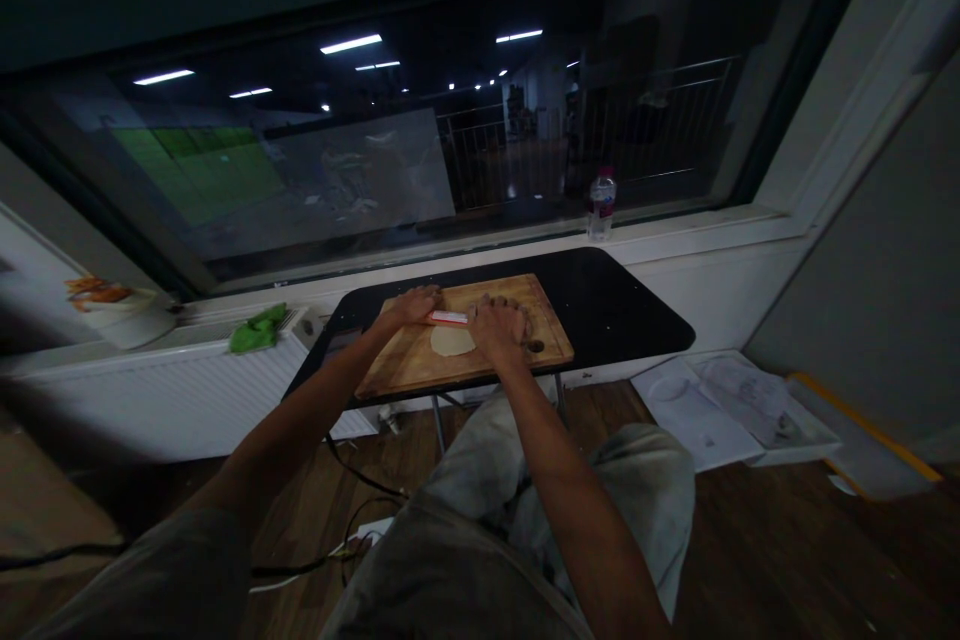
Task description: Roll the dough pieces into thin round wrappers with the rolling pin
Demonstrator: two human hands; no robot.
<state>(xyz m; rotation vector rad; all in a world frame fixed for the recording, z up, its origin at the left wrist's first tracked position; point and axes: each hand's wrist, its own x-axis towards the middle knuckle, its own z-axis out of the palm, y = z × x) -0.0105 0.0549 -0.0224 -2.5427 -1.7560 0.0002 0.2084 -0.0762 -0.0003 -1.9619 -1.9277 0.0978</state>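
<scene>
A wooden cutting board (409, 372) lies on a small black table. On it is a flat, roundish sheet of pale dough (452, 342). Across the dough's far edge runs a rolling pin (448, 318) with a white and red label at its middle. My left hand (416, 304) is closed over the pin's left end, and my right hand (499, 325) over its right end. Both ends of the pin are covered by my hands, and the finer finger positions are dim.
The black table (600, 305) stands against a window sill, where a plastic bottle (601, 205) stands. At left, a green cloth (259, 328) lies on a radiator (180, 400) near a white container (131, 320). Cables (360, 510) trail on the floor; an open white box (787, 425) lies at right.
</scene>
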